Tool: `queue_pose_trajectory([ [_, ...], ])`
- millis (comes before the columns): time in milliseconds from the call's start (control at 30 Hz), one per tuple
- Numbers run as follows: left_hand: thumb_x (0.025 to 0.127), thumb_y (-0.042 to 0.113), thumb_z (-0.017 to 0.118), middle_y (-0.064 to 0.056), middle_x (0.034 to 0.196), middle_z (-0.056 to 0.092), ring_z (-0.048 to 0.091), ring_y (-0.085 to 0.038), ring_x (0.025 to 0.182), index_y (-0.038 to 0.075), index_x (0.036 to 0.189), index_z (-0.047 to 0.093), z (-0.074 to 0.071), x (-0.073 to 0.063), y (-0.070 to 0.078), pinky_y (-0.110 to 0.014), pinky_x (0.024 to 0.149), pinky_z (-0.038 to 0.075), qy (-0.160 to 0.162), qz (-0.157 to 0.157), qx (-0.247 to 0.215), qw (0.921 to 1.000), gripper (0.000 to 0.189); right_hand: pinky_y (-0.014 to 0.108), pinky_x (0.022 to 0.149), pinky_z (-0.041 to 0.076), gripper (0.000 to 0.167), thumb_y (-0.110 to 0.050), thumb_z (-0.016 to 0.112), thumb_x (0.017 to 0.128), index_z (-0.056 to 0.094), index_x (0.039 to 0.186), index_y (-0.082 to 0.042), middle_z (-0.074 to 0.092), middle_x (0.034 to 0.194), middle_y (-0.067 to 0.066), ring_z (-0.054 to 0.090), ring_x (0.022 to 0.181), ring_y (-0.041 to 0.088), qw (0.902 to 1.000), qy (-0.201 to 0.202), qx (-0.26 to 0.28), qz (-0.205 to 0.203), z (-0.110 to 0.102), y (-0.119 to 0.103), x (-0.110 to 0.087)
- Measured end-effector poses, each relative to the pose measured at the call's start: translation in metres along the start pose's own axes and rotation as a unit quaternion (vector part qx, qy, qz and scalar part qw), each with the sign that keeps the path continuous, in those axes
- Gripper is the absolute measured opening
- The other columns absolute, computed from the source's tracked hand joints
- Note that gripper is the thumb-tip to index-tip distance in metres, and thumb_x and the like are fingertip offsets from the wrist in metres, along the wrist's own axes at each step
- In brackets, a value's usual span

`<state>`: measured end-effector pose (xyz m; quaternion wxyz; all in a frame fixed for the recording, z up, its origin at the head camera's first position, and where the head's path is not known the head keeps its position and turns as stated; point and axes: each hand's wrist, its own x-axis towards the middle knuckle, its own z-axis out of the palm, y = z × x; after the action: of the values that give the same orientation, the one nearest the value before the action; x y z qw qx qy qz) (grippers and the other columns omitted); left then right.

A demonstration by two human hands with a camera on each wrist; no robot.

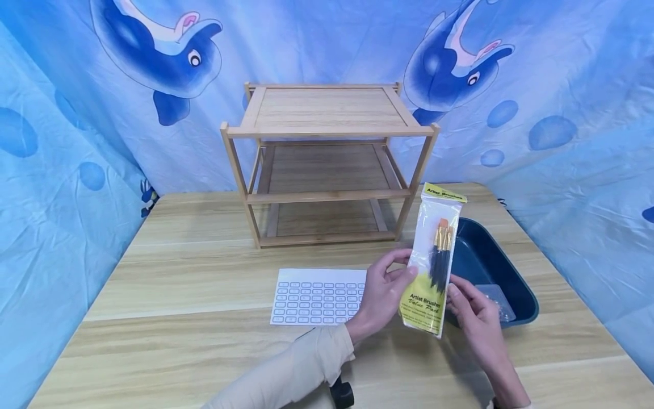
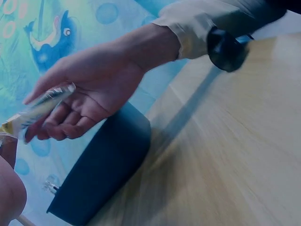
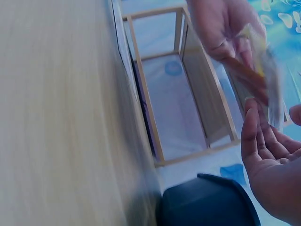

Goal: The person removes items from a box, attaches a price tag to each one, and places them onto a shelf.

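Note:
A clear packet of artist brushes [image 1: 423, 238] with a yellow header and several dark-handled brushes is held upright in front of me, raised over the table. My left hand [image 1: 380, 292] pinches its left edge, thumb across the front. On the opposite edge, my right hand [image 1: 477, 318] grips the packet low down between thumb and fingers. The left wrist view shows the packet [image 2: 42, 108] edge-on between the left thumb and fingers. In the right wrist view it is blurred, with the right hand's fingers [image 3: 256, 132] against its lower end.
A dark blue bin [image 1: 511, 267] stands right behind the right hand, with a small clear plastic case [image 1: 495, 301] inside. At the back is a three-tier wooden shelf [image 1: 327, 196]. A white sheet with printed label boxes [image 1: 319, 298] lies left of the hands.

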<state>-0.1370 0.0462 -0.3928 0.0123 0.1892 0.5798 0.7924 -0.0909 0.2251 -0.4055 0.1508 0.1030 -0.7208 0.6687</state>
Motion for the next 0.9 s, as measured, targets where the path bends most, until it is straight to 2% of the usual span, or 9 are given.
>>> queue_pose_trajectory([
  [67,0.099,0.003,0.061,-0.010,0.117,0.062,0.072,-0.029,0.103,-0.002,0.134,0.060,-0.001,-0.002,-0.001,-0.034,0.080,0.061,-0.002,-0.008,0.005,1.0000,0.035,0.019,0.080,0.057,0.027,-0.003,0.050,0.109,0.061,0.130,0.009,0.074,0.107,0.001,0.070,0.090,0.009,0.9994,-0.009,0.017,0.028,0.001,0.000,0.000],
  [233,0.099,0.006,0.063,-0.009,0.117,0.063,0.072,-0.026,0.105,-0.001,0.134,0.059,-0.008,-0.006,-0.005,-0.033,0.083,0.060,-0.007,-0.025,0.030,0.9992,0.036,0.022,0.069,0.057,0.024,-0.003,0.056,0.106,0.059,0.125,0.011,0.075,0.094,0.005,0.069,0.078,0.013,0.9977,-0.018,-0.004,0.066,0.006,0.002,0.001],
  [300,0.098,0.006,0.065,-0.009,0.116,0.063,0.072,-0.025,0.105,0.000,0.133,0.060,-0.014,-0.008,-0.007,-0.032,0.084,0.060,-0.007,-0.031,0.048,0.9983,0.035,0.025,0.075,0.059,0.024,-0.001,0.057,0.105,0.057,0.124,0.014,0.077,0.098,0.006,0.073,0.083,0.016,0.9971,-0.028,-0.001,0.071,0.009,0.003,0.001],
  [500,0.099,0.011,0.069,-0.007,0.109,0.066,0.073,-0.022,0.101,0.006,0.133,0.063,-0.039,-0.012,-0.008,-0.034,0.082,0.061,-0.028,-0.057,0.100,0.9929,0.035,0.027,0.081,0.059,0.026,-0.004,0.058,0.105,0.057,0.124,0.014,0.077,0.103,0.007,0.075,0.090,0.019,0.9952,-0.056,-0.025,0.077,0.014,0.005,0.002],
  [600,0.100,0.010,0.067,-0.010,0.104,0.067,0.074,-0.029,0.094,0.001,0.132,0.063,-0.053,-0.013,-0.007,-0.039,0.080,0.062,-0.041,-0.059,0.100,0.9924,0.034,0.027,0.082,0.058,0.027,-0.007,0.059,0.106,0.058,0.124,0.012,0.077,0.104,0.010,0.074,0.091,0.019,0.9924,-0.066,-0.043,0.095,0.015,0.006,0.003],
  [733,0.101,0.003,0.064,-0.017,0.098,0.067,0.072,-0.044,0.085,-0.008,0.128,0.062,-0.073,-0.014,-0.003,-0.044,0.076,0.062,-0.057,-0.045,0.110,0.9912,0.029,0.026,0.081,0.058,0.028,-0.010,0.061,0.105,0.058,0.125,0.010,0.076,0.106,0.016,0.074,0.091,0.019,0.9869,-0.070,-0.062,0.131,0.017,0.006,0.005],
  [800,0.101,0.004,0.063,-0.019,0.095,0.068,0.072,-0.044,0.083,-0.007,0.124,0.064,-0.086,-0.016,-0.001,-0.042,0.074,0.062,-0.065,-0.030,0.154,0.9855,0.025,0.026,0.079,0.058,0.028,-0.011,0.062,0.105,0.059,0.125,0.008,0.075,0.106,0.018,0.074,0.089,0.019,0.9834,-0.069,-0.073,0.151,0.018,0.006,0.005],
  [900,0.102,0.007,0.063,-0.016,0.091,0.070,0.071,-0.037,0.079,-0.004,0.120,0.067,-0.107,-0.018,0.004,-0.035,0.071,0.061,-0.072,-0.004,0.237,0.9688,0.021,0.025,0.078,0.057,0.029,-0.012,0.064,0.104,0.060,0.126,0.006,0.075,0.109,0.018,0.074,0.089,0.018,0.9768,-0.071,-0.088,0.182,0.020,0.006,0.006],
])
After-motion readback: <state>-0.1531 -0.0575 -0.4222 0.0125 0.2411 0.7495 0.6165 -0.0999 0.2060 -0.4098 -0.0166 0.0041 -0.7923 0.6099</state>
